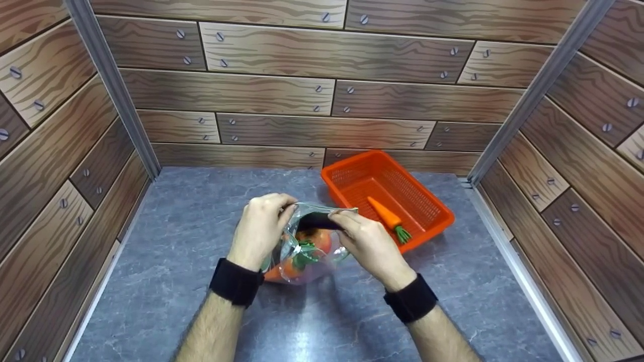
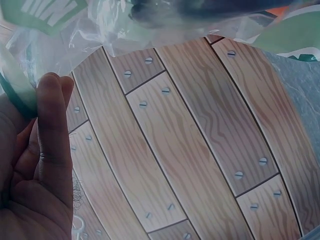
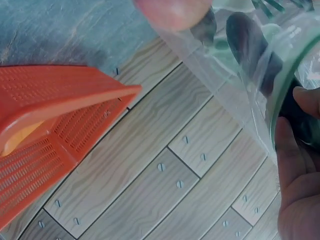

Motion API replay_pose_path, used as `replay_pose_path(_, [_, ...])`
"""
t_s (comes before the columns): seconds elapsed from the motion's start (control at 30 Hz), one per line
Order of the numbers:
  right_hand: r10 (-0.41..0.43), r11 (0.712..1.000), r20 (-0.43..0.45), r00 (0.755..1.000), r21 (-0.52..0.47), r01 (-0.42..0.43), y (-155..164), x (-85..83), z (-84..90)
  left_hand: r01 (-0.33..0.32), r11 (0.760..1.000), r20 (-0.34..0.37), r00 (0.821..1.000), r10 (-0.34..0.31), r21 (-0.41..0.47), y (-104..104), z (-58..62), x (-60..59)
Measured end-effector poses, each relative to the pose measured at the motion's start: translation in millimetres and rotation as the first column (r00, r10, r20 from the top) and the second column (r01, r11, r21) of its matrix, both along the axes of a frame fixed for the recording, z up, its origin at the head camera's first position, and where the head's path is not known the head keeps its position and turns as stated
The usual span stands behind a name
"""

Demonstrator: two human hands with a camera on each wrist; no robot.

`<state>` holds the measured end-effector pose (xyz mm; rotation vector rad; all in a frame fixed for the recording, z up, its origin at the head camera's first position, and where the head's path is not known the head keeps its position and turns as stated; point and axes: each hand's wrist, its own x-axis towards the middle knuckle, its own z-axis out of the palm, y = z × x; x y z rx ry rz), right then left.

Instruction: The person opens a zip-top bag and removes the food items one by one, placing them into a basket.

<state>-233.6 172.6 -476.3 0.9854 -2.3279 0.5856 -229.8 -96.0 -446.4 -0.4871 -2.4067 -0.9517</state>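
A clear plastic zip bag (image 1: pixel 307 251) stands on the grey table (image 1: pixel 166 251), holding orange toy vegetables with green tops and a dark purple item near its mouth. My left hand (image 1: pixel 264 226) pinches the bag's left top edge. My right hand (image 1: pixel 359 236) pinches the right top edge, fingers by the dark item. In the left wrist view the bag's film (image 2: pixel 100 30) sits above my fingers (image 2: pixel 52 130). The right wrist view shows the bag (image 3: pixel 250 65) and the dark item (image 3: pixel 247 45) inside it.
An orange plastic basket (image 1: pixel 427 221) stands at the back right of the table with a toy carrot (image 1: pixel 386 216) lying in it; the basket's side (image 3: pixel 45 120) also shows in the right wrist view. Wood-pattern walls (image 1: pixel 302 90) enclose the table on three sides.
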Motion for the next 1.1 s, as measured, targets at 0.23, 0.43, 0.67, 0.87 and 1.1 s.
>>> replay_pose_path(0.23, [-0.009,1.0,-0.008,1.0,-0.022,0.009,15,4.6,8.5,0.002,1.0,-0.017,1.0,-0.002,-0.01,0,-1.5,0.4])
replay_pose_path(0.43, [-0.009,0.999,-0.04,0.999,-0.051,0.006,26,3.9,13.8,-0.005,1.0,-0.012,1.0,0.005,-0.012,1,-2.0,-0.7])
replay_pose_path(0.67, [-0.014,0.995,-0.002,1.0,-0.104,0.014,34,2.7,16.1,0.0,1.0,-0.004,1.0,0.0,-0.008,2,-0.8,0.2])
replay_pose_path(0.87, [-0.036,0.989,0.007,0.999,-0.145,0.037,43,0.2,20.1,-0.007,1.0,0.004,1.0,0.007,-0.007,1,-1.9,-0.2])
replay_pose_path(1.1, [-0.06,0.982,0.036,0.998,-0.175,0.065,54,-0.9,26.9,-0.009,1.0,0.003,1.0,0.009,-0.004,0,-2.8,-1.6])
